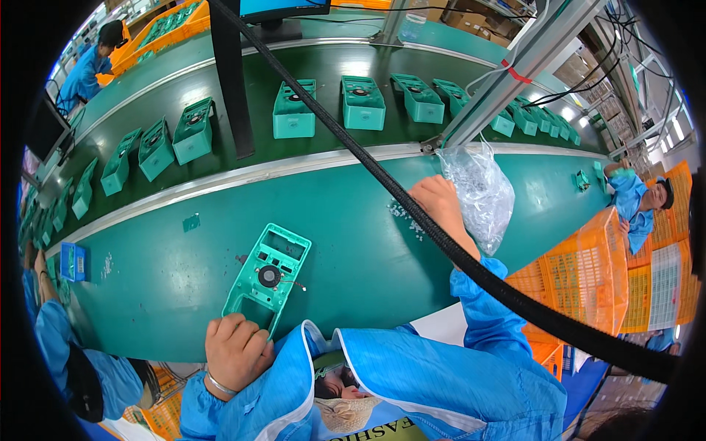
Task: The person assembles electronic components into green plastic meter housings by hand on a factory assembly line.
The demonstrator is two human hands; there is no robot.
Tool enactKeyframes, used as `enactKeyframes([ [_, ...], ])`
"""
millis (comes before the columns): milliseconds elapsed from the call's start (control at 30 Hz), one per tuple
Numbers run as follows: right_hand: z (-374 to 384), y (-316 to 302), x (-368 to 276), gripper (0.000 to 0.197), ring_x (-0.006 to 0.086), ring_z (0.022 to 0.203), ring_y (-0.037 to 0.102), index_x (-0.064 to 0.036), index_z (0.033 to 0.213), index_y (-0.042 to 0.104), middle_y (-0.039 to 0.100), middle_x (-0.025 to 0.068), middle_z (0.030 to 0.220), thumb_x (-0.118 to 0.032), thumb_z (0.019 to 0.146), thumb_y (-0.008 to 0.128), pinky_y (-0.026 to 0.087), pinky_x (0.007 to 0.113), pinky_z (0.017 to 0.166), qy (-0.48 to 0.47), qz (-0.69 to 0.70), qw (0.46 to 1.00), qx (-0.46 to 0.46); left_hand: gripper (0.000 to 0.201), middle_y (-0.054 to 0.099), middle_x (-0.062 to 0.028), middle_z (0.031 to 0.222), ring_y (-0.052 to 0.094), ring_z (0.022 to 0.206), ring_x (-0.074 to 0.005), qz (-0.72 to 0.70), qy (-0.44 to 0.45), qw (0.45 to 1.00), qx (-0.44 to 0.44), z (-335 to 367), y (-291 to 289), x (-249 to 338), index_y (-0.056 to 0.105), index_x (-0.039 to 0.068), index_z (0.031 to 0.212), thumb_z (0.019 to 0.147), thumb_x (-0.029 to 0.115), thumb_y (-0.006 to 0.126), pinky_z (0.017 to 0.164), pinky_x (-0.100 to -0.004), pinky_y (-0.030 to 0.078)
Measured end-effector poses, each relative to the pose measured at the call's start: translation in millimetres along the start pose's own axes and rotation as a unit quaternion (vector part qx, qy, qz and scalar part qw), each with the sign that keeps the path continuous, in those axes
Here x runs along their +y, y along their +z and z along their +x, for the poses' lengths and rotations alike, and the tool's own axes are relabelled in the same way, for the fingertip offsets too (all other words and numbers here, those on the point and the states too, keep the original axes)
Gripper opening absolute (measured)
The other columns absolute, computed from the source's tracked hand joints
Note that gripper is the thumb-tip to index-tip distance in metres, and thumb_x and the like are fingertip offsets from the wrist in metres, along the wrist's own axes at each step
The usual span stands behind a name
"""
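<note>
My left hand is closed over the near end of a teal plastic housing, which lies at a slant on the green bench. A round black fan with a short thin wire sits in the middle of the housing, between cut-out openings. Farther off to the right, my right hand reaches down to the bench with its fingers curled together. Small whitish pieces are scattered beside its fingertips. What the fingers hold, if anything, is hidden. A clear plastic bag rests just right of that hand.
A thick black cable crosses in front of the bench. Beyond a metal rail, similar teal housings stand in a row on a dark green belt. A small blue box is at left. Orange crates and a co-worker are at right.
</note>
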State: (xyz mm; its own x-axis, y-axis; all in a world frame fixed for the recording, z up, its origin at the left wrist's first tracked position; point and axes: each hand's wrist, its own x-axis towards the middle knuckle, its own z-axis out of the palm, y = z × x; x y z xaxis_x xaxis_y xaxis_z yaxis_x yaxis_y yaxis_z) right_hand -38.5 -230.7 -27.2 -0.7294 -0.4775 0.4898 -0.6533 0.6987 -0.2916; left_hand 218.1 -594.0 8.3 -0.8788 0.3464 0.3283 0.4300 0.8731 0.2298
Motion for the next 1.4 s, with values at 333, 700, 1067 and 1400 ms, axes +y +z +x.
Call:
enactKeyframes([
  [333,10.6,5.7,-14.5,0.01,0.0242,0.094,0.06,-0.0129,0.083,0.072,0.064,0.0013,0.088,-0.008,0.074,0.073,0.044,0.04,0.091,-0.091,-0.101,0.991,-0.001,0.028,0.062,-0.0036,0.09,0.06,0.096,-0.0287,0.002,-0.002,1.0,0.004,-6.1,-0.1,-6.1,0.065,0.011,0.087,0.063,0.014,0.079,0.078,-0.0439,0.043],
  [700,17.1,6.4,-38.0,0.007,0.0268,0.091,0.061,-0.0105,0.082,0.071,0.064,0.0043,0.085,-0.008,0.076,0.074,0.043,0.043,0.087,-0.081,-0.091,0.992,0.006,0.027,0.063,0.0003,0.09,0.062,0.095,-0.0236,-0.002,0.021,0.999,0.035,-14.8,5.6,-14.9,0.065,0.015,0.089,0.065,0.017,0.078,0.074,-0.0397,0.044],
  [1067,58.8,73.9,-188.5,0.015,0.0268,0.095,0.062,-0.008,0.084,0.071,0.067,0.0036,0.089,-0.004,0.073,0.08,0.045,0.041,0.088,-0.171,0.184,0.966,-0.06,0.023,0.059,0.0008,0.088,0.061,0.095,-0.0185,-0.005,0.037,0.999,0.034,-13.5,10.2,-8.5,0.07,0.012,0.096,0.075,0.022,0.065,0.075,-0.0345,0.041],
  [1400,50.3,88.8,-208.1,0.011,0.0258,0.096,0.061,-0.0101,0.084,0.073,0.066,0.0022,0.088,-0.006,0.076,0.079,0.042,0.043,0.094,-0.141,0.155,0.976,-0.069,0.011,0.054,0.0017,0.082,0.057,0.09,-0.0161,-0.023,0.029,0.997,0.069,-16.5,12.8,-10.9,0.067,0.015,0.087,0.077,0.021,0.066,0.07,-0.0324,0.038],
])
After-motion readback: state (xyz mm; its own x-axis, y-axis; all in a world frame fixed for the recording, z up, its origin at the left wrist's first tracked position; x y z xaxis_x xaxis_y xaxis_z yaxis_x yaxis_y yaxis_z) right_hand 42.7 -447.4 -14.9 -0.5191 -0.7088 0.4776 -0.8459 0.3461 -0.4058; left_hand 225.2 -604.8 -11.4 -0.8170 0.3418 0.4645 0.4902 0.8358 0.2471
